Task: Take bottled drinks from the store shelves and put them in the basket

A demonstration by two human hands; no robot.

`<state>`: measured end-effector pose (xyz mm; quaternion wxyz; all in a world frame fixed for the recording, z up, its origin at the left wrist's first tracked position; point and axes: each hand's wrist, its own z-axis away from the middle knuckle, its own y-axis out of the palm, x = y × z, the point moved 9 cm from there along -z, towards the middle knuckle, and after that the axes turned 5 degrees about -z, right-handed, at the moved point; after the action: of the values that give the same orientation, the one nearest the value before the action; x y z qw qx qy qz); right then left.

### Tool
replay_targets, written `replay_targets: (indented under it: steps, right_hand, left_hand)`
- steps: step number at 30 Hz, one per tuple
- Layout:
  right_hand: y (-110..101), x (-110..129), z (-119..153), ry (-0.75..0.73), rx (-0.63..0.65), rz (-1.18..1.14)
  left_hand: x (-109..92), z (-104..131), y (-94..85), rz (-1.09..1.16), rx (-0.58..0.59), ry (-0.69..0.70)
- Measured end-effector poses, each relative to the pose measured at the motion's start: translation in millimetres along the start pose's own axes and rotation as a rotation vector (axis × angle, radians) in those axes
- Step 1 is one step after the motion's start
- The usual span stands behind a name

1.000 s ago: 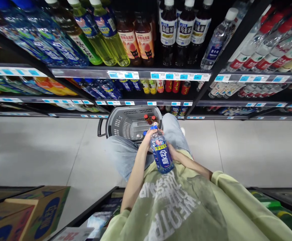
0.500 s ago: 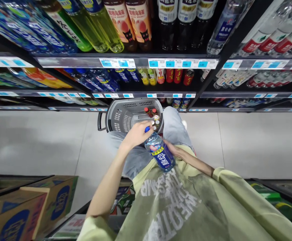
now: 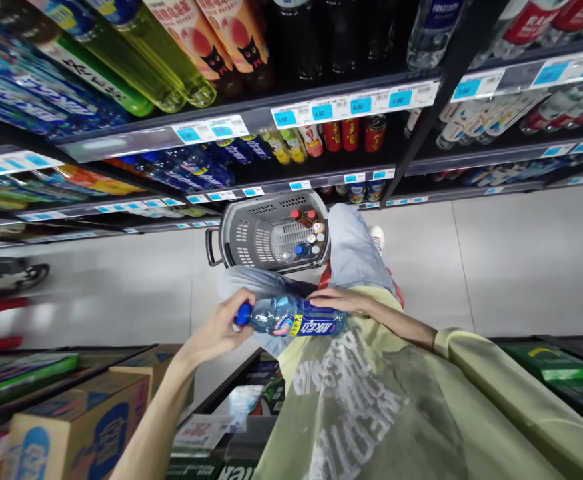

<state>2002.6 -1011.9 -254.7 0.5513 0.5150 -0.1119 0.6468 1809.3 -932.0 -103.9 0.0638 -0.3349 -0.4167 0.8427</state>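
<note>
A clear plastic drink bottle [image 3: 299,318] with a blue-and-yellow label and blue cap lies nearly level across my lap, cap to the left. My left hand [image 3: 224,327] is closed around its neck, just behind the cap. Against the labelled body, near the base, my right hand [image 3: 339,299] grips the far side; some of its fingers are hidden. Beyond my knees stands a grey shopping basket [image 3: 246,230] on the floor. Several bottles, with red, white and blue caps, stand at its right end.
A shelf [image 3: 231,127] of bottles and cans rises in front, its lower edge close behind the basket. Cardboard boxes [image 3: 79,417] are stacked behind me on the left, green packs [image 3: 546,367] on the right. A dark wheeled object [image 3: 9,272] sits on the floor at far left.
The bottle has swung from steeply tilted to nearly level, its cap moving left and toward me with my left hand. My view has tilted, and more bottles in the basket show.
</note>
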Motion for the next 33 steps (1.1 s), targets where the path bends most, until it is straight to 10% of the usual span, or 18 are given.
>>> replay_targets:
  steps: [6,12,20,25,33]
  right_hand:
    - [5,-1,-5,-0.060,0.092,0.234]
    - [-12,-9,-15,-0.099,-0.102,0.099]
    - [-4,-28,-21,0.060,-0.053,-0.258]
    - [1,-37,-21,0.122,-0.047,-0.231]
    - [1,-30,-19,0.082,-0.033,-0.299]
  left_hand:
    - [-22,2,-2.9,0.020,-0.065,0.004]
    - [-45,-6,-7.4,-0.241,0.047,-0.001]
    - [-21,-44,-64.9,-0.421,-0.176,-0.163]
    - [28,-94,-70.0,-0.542,-0.238,-0.290]
    - [169,-192,-25.6,-0.304,-0.200,-0.584]
